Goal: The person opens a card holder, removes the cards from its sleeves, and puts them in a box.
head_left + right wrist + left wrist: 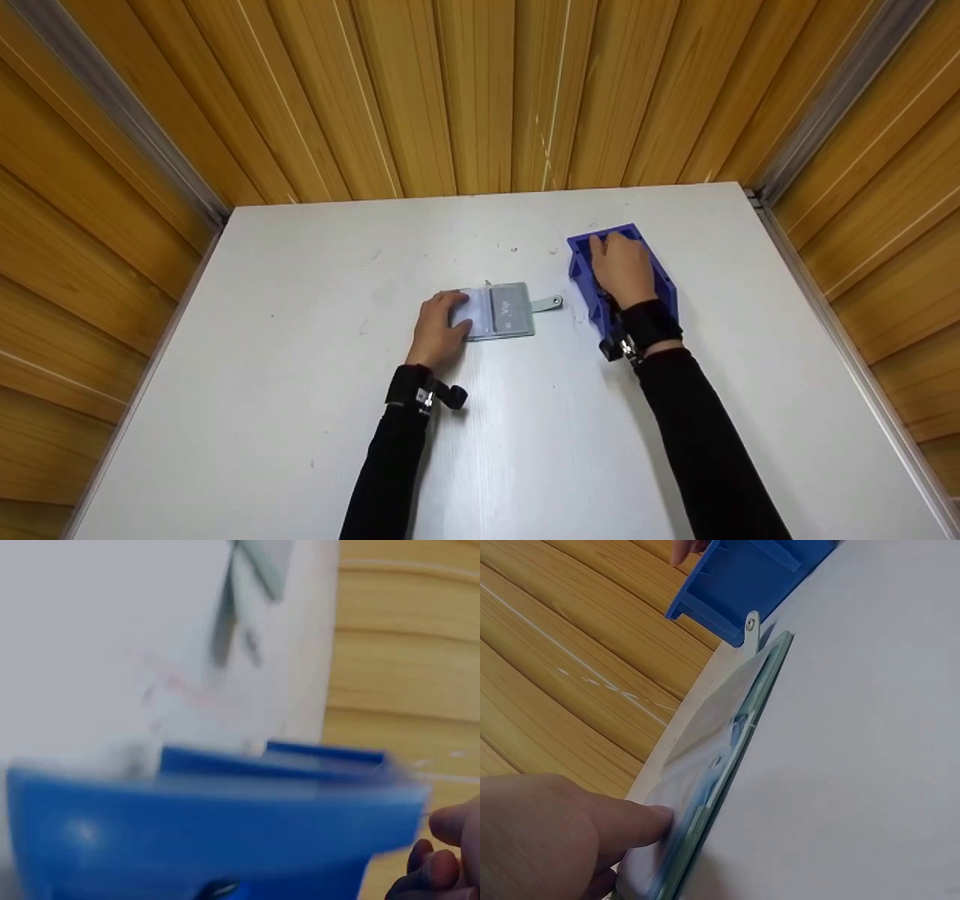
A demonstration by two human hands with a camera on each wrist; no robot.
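A white table (300, 420) fills the lower part of the head view, set into a corner of yellow-brown wood-panelled walls (465, 90) that rise behind it and on both sides. All places below are given from the blue plastic bin (657, 279), which stands on the table toward its far right part.

The bin is open-topped with ribbed outer walls; in the left wrist view its ribbed side (742, 577) shows at the top of the picture, and in the right wrist view its blue wall (210, 832) is blurred. The right hand (621, 268) lies over the top of the bin, fingers curled over its far rim and reaching inside; whether anything is held in there cannot be told.

Just left of the bin, apart from it, lies a grey-green card holder (504, 310) flat on the table and opened out, with a clear plastic sleeve (712, 742) on its upper face. Its small strap tab (547, 303) with a metal snap points toward the bin and ends near the bin's left wall without touching it.

The left hand (439, 328) rests on the holder's end farthest from the bin, its fingers (634, 829) straight and pressing down on the clear sleeve, gripping nothing. Both forearms wear black sleeves (697, 442) with wrist straps.
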